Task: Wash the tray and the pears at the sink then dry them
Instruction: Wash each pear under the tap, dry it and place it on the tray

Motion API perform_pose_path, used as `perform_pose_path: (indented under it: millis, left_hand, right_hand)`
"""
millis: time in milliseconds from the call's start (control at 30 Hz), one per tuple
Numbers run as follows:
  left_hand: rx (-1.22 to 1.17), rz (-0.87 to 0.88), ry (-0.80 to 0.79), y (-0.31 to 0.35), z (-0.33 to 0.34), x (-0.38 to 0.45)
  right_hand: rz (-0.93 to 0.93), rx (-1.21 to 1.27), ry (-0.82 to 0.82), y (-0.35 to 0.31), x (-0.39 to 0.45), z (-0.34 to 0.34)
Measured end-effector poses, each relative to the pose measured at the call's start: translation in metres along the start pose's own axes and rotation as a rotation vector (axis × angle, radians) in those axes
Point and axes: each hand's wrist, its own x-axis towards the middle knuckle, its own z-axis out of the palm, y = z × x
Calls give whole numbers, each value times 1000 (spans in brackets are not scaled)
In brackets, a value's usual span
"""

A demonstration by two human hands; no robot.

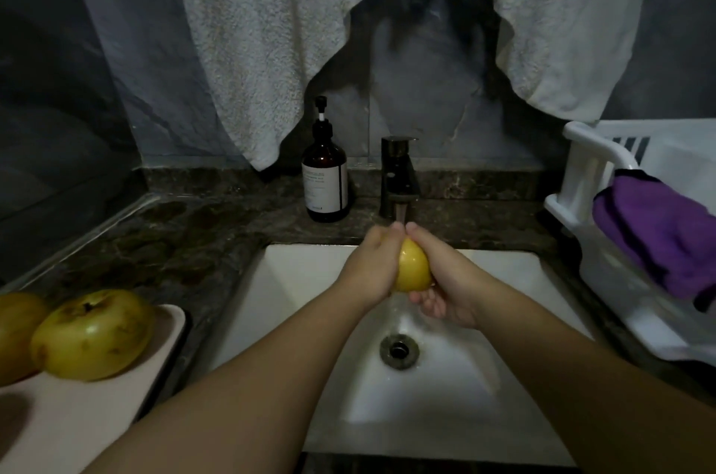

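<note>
Three pears in all: one yellow pear sits between my palms under the faucet, over the white sink, with water running down past it toward the drain. My left hand curls round its left side; my right hand cups it from the right and beneath, fingers bent under the fruit, fingertips of both hands meeting at the top. Two greener pears wait on the pale tray, on the dark stone counter to my left, touching each other. Step in hand, as I judge it: rinsing the first pear; the tray and the other two look unwashed. Next move calls for turning the fruit so the stream reaches every side, keeping a firm hold since the wet skin is likely slippery, then parking it somewhere clean. The white dish rack at right, with a purple cloth draped on it, seems the place for that.
</note>
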Motion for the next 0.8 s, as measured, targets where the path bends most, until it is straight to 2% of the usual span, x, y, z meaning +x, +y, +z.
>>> perform_pose_path:
  millis: [100,133,167,267,300,433,467,567,600,700,733,800]
  left_hand:
    - [-194,-248,-58,10,2,-2]
    - [-202,-277,-64,11,1,-4]
    - [-173,-249,-52,11,1,-3]
    - [44,-6,66,5,5,0]
    - [62,14,81,3,5,0]
    - [-197,-218,-57,9,-1,-4]
    - [-189,-210,-62,8,-1,-3]
    - [4,-33,16,3,5,1]
    - [-5,-38,9,3,6,2]
    - [-213,-212,-85,10,1,-2]
    - [-209,-204,-90,10,0,-2]
    - [-82,-57,-33,7,3,0]
  right_hand:
    - [-241,-119,94,0,4,-3]
    - [-265,-121,89,0,3,-4]
    - [-229,-95,70,0,3,-4]
    - [24,94,26,1,2,0]
    - [35,107,20,2,4,0]
    - [-123,22,6,-1,4,-4]
    - [-104,14,1,-1,4,-6]
    - [42,64,-1,2,5,-5]
    - [22,68,10,3,7,-5]
    - [-160,6,55,1,11,-6]
    - [-166,0,54,0,10,-6]
    - [-47,26,32,0,8,-7]
